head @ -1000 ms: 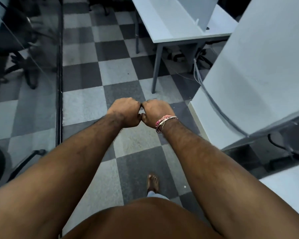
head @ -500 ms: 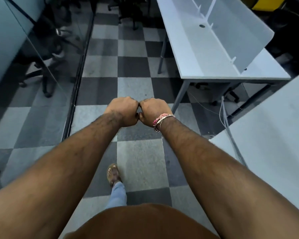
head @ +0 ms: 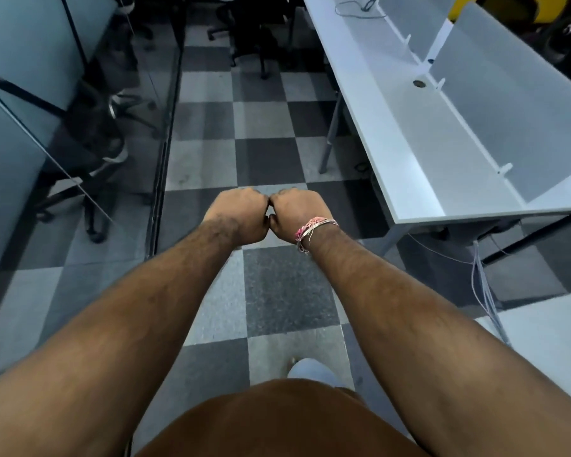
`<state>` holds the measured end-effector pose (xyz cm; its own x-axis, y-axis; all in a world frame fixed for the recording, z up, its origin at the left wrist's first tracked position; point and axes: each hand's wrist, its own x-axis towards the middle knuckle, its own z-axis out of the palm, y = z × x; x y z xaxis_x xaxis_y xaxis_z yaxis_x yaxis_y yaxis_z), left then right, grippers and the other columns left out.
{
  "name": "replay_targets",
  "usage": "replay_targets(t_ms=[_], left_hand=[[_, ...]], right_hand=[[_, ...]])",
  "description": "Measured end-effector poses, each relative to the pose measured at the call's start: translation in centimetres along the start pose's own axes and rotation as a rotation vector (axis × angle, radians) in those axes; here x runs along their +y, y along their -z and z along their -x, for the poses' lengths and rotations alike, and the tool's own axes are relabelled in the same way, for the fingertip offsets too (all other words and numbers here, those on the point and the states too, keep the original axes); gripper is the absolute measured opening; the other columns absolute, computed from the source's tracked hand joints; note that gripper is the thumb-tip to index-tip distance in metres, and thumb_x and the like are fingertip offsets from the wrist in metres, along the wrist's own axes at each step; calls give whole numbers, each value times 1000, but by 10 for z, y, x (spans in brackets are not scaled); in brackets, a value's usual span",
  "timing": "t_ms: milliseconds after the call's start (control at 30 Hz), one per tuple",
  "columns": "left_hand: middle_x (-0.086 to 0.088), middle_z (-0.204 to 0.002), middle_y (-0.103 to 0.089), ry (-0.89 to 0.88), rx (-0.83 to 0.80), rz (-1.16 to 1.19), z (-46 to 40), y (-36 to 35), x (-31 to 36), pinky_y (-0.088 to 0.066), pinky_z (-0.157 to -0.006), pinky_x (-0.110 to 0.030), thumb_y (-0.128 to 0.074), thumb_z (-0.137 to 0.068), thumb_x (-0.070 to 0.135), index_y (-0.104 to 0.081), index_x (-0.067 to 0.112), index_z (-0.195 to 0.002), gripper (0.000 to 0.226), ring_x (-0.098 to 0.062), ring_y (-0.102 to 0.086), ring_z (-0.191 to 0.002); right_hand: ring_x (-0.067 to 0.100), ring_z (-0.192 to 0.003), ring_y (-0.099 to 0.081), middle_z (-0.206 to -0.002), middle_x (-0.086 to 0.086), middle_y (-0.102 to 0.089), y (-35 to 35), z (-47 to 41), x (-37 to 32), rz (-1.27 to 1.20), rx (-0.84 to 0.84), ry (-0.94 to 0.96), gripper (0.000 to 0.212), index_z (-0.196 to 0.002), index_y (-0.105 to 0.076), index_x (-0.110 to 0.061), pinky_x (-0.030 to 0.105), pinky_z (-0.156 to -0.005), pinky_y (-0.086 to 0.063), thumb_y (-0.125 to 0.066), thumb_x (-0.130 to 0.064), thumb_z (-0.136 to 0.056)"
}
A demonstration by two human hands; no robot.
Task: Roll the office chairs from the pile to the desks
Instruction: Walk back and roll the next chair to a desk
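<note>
Both arms stretch out in front of me over the checkered floor. My left hand (head: 239, 214) and my right hand (head: 295, 212) are curled into fists, knuckles touching each other, holding nothing. A thread band is on the right wrist. Black office chairs (head: 257, 34) stand far ahead at the end of the aisle. More black chairs (head: 93, 140) sit behind a glass partition on the left. A long white desk (head: 409, 150) with divider panels runs along the right.
A glass partition with a dark floor rail (head: 162, 166) bounds the aisle's left side. Loose cables (head: 482, 285) hang by the desk's near end. Another white desk top (head: 548, 344) is at the near right. My foot (head: 310, 369) is on the carpet tiles.
I have walked forward along the aisle and the view has swung left, bringing the long desk and far chairs into view. Both fists stay pressed together, holding nothing.
</note>
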<state>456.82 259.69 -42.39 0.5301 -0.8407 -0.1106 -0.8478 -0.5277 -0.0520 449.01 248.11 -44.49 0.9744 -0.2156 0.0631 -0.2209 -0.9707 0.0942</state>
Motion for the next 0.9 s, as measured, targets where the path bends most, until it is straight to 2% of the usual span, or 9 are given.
replay_targets(t_ms=[133,233,400,567,800,900], left_hand=[[-2,-92,-69,31,-39,2,-88,-11,-38,-57,-71,-38,-58,-94,34,-69,22,-103,19,-23,-58,-73],[-2,-89,-68,66,-66,-24,-162,-11,-62,-60,-72,-40,-57,-93,34,-68,21,-96,17,-24,-57,-71],[-1,-92,-69,128,-72,-10,-292,15,-101,-58,-70,-38,-59,-92,31,-69,21,-96,15,-25,-60,-74],[-6,-99,-72,173,-47,87,-412,44,-135,-59,-75,-40,-58,-92,32,-70,19,-101,20,-31,-71,-89],[-9,-105,-73,93,-116,51,-572,37,-187,-51,-73,-37,-56,-94,30,-71,17,-102,22,-32,-71,-97],[-7,-106,-73,72,-116,41,-647,32,-219,-55,-78,-38,-56,-95,29,-73,18,-105,22,-31,-71,-97]], right_hand=[[23,-92,-67,-99,-2,-70,-27,-89,32,-3,-12,38,22,-105,-66,-24,32,-66,-47,-53,-35,-90],[23,-89,-68,-96,-2,-70,-45,-160,67,24,-18,81,21,-100,-66,-24,32,-63,-45,-52,-36,-92],[24,-83,-68,-92,-2,-70,-48,-290,137,35,1,142,20,-93,-65,-24,31,-57,-38,-48,-35,-93],[25,-85,-68,-94,0,-71,-41,-406,204,41,-1,156,19,-95,-65,-23,32,-59,-39,-51,-34,-90],[26,-91,-67,-100,2,-70,-87,-542,272,27,-30,114,21,-101,-65,-21,32,-61,-36,-49,-33,-92],[26,-90,-68,-99,2,-71,-102,-614,299,42,-25,89,22,-101,-66,-21,31,-61,-37,-49,-31,-92]])
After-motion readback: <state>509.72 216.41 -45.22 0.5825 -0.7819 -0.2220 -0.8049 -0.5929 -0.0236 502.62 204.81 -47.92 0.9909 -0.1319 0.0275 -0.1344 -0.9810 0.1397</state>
